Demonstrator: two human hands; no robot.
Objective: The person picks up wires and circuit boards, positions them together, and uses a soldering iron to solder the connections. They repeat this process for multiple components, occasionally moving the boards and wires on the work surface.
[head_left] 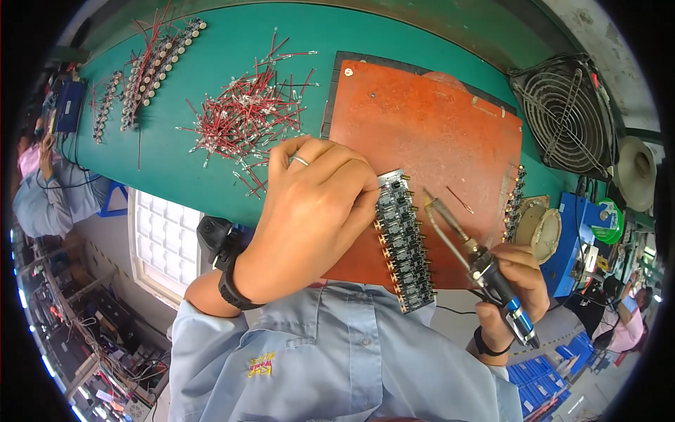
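A long strip of black circuit boards (pixel 404 246) with gold-coloured contacts along its sides lies on the orange board (pixel 422 112), its near end over the front edge. My left hand (pixel 320 200) is closed in a pinch at the strip's far left corner; its fingertips and whatever they pinch are hidden. In my right hand (pixel 522 281) is a soldering iron (pixel 493 276), its tip pointing up and left, just right of the strip and apart from it. One loose red wire (pixel 460 200) lies on the orange board beyond the iron.
Short red wires (pixel 246 116) are heaped on the green mat (pixel 211 42). Assembled board strips (pixel 158 70) stand at far left. A fan (pixel 566 116), a round tin (pixel 538 228) and a blue box (pixel 568 243) are at right. Other people work at both sides.
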